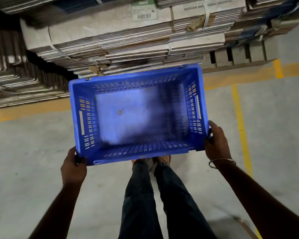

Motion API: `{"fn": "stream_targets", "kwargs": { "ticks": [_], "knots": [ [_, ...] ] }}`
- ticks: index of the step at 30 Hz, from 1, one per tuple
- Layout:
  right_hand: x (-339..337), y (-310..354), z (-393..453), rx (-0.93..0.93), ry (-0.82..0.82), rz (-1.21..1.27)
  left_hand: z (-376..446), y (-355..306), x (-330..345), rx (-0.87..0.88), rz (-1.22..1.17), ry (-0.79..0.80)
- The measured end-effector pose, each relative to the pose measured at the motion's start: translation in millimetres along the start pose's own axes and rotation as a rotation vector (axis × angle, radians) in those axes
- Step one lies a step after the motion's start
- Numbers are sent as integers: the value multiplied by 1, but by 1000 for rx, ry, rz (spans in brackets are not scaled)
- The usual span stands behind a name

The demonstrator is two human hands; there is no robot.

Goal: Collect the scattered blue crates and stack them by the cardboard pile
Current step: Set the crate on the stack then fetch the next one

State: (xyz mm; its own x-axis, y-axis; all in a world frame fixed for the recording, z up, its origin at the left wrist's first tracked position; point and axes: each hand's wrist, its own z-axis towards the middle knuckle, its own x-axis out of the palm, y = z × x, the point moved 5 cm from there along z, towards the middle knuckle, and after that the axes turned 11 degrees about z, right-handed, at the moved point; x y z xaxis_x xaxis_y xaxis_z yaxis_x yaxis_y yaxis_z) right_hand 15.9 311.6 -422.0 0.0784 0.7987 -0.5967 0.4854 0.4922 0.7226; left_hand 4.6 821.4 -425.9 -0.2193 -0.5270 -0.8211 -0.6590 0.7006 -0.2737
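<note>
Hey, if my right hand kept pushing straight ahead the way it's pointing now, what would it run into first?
Your right hand already grips the blue crate at its near corner, so the crate leads. Straight ahead, the crate's far edge would probably meet the strapped cardboard pile first, though depth is hard to judge.

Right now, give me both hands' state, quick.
Left hand: closed, gripping the near left corner of the blue crate.
Right hand: closed, gripping the crate's near right corner.
</note>
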Motion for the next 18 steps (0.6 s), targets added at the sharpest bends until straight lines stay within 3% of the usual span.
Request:
{"fn": "stream_targets", "kwargs": {
  "ticks": [11, 18],
  "knots": [
    [7, -4, 8, -23, 108, -49, 3, -13, -6, -2, 74, -36],
    [15, 1, 0, 12, 8, -99, 11, -9, -7, -15, 58, 0]
  ]
}}
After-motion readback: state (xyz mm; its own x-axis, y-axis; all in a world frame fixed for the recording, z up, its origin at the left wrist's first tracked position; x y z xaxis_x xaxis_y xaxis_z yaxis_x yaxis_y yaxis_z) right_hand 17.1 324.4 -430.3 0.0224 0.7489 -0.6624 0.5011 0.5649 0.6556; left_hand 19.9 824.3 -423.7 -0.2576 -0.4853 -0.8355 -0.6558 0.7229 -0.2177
